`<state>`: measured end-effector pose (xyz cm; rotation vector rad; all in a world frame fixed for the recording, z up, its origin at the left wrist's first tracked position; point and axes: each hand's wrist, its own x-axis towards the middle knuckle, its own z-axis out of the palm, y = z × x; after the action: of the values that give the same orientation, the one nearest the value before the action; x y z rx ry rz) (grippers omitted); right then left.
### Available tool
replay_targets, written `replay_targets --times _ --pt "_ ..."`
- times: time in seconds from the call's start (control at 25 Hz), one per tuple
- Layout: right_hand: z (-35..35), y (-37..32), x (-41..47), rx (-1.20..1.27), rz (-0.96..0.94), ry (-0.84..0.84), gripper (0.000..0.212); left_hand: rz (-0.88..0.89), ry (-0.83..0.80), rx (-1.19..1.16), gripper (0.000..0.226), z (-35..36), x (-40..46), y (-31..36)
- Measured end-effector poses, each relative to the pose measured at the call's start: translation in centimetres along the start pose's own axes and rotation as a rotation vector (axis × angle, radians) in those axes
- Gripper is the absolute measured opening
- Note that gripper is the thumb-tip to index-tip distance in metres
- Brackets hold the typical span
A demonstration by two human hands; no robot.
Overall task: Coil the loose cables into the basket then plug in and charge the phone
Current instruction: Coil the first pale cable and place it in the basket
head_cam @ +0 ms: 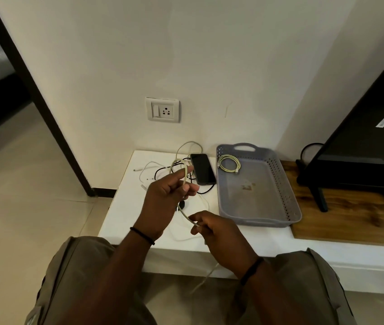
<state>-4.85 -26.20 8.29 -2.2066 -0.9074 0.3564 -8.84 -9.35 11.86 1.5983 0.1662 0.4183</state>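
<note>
White wall with a plug socket (pixel 162 110) stands behind a low white shelf (pixel 125 207), where the phone (pixel 202 168) lies at 12 o'clock from the hands, beside loose cables (pixel 153 171). At 2 o'clock sits the grey basket (pixel 282 184) with one coiled cable (pixel 229 163) inside. The left hand (pixel 165 195) pinches a pale cable (pixel 181 184) looped up, and the right hand (pixel 212 227) pinches it lower down.

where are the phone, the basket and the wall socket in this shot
phone (pixel 202 169): head view, middle of its dark screen
basket (pixel 278 174): head view, perforated right wall
wall socket (pixel 163 110): head view, centre of the white switch plate
</note>
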Motion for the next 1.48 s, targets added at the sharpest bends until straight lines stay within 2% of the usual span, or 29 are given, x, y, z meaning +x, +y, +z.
replay_targets --times 0.12,0.32,0.44,0.68,0.88,1.08,1.24,1.36,1.48 --pt "-0.7 -1.0 0.0 0.005 -0.046 0.044 0.025 0.011 -0.027 0.166 0.039 0.9 -0.1 -1.4" --pt "-2.1 -0.3 0.3 0.047 -0.071 0.306 0.015 0.038 -0.174 0.364 0.030 1.0 0.0 -3.8" --pt "-2.7 0.5 0.3 0.006 -0.102 0.401 0.010 0.062 -0.226 0.438 0.031 0.9 0.1 -4.3" --pt "-3.1 1.3 0.4 -0.040 -0.166 0.471 0.010 -0.001 -0.266 0.273 0.034 1.1 0.0 -4.6" --pt "-2.6 0.8 0.5 0.014 -0.194 0.383 0.007 -0.011 -0.265 0.197 0.027 1.0 0.1 -4.7" --pt "-3.1 1.2 0.5 -0.029 -0.238 0.506 0.009 -0.008 -0.352 0.185 0.031 1.1 0.0 -5.1" --pt "-3.8 1.5 0.6 -0.054 -0.243 0.640 0.022 -0.009 -0.450 0.188 0.030 1.4 -0.6 -4.2" --pt "-4.1 1.7 0.8 -0.030 -0.246 0.682 0.017 -0.005 -0.517 0.200 0.031 1.8 -0.5 -3.9" --pt "-4.8 1.7 1.0 0.016 -0.239 0.688 0.020 -0.089 -0.523 0.040 0.030 1.8 -0.6 -3.4"
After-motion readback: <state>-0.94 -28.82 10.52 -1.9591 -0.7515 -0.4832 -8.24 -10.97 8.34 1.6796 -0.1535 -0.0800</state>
